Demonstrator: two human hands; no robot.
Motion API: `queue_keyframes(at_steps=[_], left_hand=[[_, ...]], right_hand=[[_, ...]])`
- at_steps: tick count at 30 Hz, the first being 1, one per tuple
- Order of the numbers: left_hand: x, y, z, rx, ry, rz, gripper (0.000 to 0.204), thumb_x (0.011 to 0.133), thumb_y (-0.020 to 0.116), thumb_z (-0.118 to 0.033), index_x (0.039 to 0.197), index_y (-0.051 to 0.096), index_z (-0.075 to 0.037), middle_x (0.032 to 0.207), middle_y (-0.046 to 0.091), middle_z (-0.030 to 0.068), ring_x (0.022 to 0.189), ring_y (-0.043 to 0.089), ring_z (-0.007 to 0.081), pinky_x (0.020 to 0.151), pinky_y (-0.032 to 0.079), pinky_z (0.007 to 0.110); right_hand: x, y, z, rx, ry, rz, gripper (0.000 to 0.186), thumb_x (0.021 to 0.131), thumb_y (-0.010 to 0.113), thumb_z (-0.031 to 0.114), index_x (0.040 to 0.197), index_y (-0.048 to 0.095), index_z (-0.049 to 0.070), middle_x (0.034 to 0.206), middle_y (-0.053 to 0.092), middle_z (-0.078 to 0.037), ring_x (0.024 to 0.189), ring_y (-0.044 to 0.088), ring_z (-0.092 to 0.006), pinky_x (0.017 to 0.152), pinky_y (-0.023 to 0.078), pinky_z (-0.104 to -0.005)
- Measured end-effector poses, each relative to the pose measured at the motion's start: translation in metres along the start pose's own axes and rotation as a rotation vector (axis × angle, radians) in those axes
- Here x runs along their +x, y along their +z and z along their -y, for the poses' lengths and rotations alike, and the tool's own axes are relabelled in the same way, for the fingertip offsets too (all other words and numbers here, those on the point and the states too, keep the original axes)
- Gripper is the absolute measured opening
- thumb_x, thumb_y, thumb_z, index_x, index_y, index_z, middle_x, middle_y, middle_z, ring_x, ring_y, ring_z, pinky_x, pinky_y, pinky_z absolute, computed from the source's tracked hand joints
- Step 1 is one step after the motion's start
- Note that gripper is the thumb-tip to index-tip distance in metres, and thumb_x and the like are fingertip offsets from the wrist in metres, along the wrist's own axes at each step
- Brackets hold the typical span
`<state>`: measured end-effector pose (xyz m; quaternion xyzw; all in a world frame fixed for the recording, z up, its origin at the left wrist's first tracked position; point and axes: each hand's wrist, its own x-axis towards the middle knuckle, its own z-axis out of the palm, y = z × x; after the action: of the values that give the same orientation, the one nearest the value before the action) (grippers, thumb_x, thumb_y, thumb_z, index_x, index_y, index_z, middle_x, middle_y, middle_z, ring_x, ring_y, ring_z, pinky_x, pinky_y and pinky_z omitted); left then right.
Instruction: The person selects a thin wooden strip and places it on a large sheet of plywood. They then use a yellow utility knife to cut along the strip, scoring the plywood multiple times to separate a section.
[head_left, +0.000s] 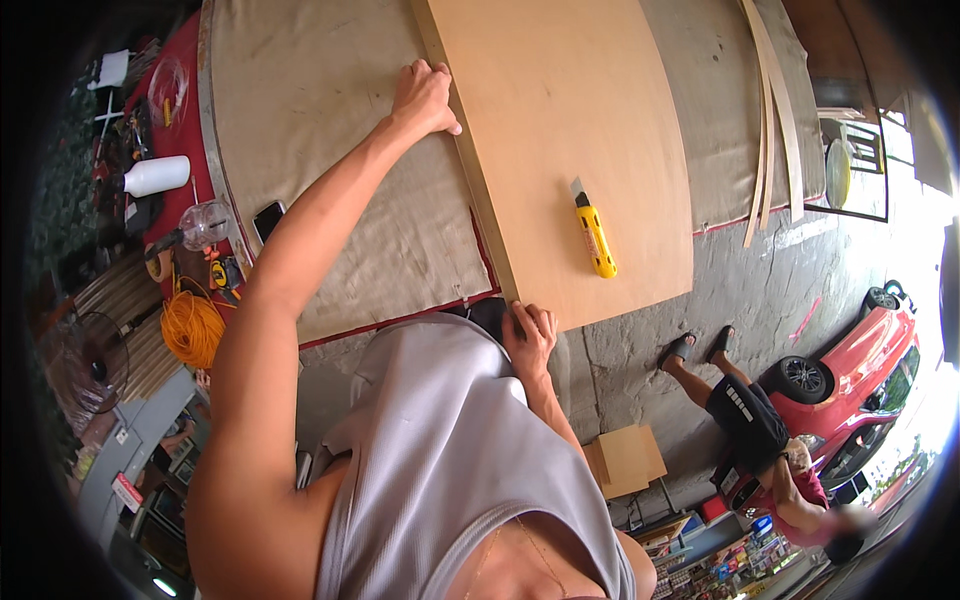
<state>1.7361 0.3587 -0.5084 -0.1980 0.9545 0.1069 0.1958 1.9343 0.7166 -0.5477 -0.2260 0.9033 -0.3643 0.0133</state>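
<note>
A large, light-brown wooden panel (pixel 590 120) lies on the cloth-covered table, its near end reaching past the table's front edge. My left hand (pixel 425 98) is bent round the panel's long left edge, far up, with the thumb pressed to its side. Close to my body, my right hand (pixel 532 338) grips the panel's near left corner with curled fingers; part of that grip is hidden. On top of the panel rests a yellow utility knife (pixel 597 240), blade out and pointing away from me, with neither hand touching it.
Thin wooden strips (pixel 768 120) lie at the table's right. On the left are a phone (pixel 268 220), a white bottle (pixel 158 176), a tape measure (pixel 226 275) and an orange cord coil (pixel 195 328). A person (pixel 755 420) stands on the floor near a red car (pixel 850 375).
</note>
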Motion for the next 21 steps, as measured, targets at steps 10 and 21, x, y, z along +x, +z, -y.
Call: queue_keyframes(at_steps=[10,21], left_hand=[[0.003,0.005,0.003,-0.015,-0.018,0.027,0.100,0.053,0.090,-0.035,0.134,0.045,0.004,0.130,0.047,0.0231,0.122,0.045,0.0369,0.100,0.045,0.041],[0.002,-0.007,-0.001,0.170,0.092,0.007,0.086,0.050,0.089,-0.040,0.116,0.060,0.007,0.132,0.052,0.0196,0.127,0.043,0.0331,0.102,0.039,0.042]], right_hand=[[0.001,-0.001,0.000,0.006,0.016,0.016,0.035,0.065,0.076,0.002,0.099,0.069,0.009,0.090,0.061,-0.007,0.082,0.058,-0.0257,0.074,0.046,-0.0391],[0.034,-0.025,0.002,-0.023,0.033,0.051,0.039,0.068,0.078,0.010,0.106,0.068,0.009,0.099,0.060,-0.012,0.088,0.058,-0.0300,0.078,0.049,-0.0406]])
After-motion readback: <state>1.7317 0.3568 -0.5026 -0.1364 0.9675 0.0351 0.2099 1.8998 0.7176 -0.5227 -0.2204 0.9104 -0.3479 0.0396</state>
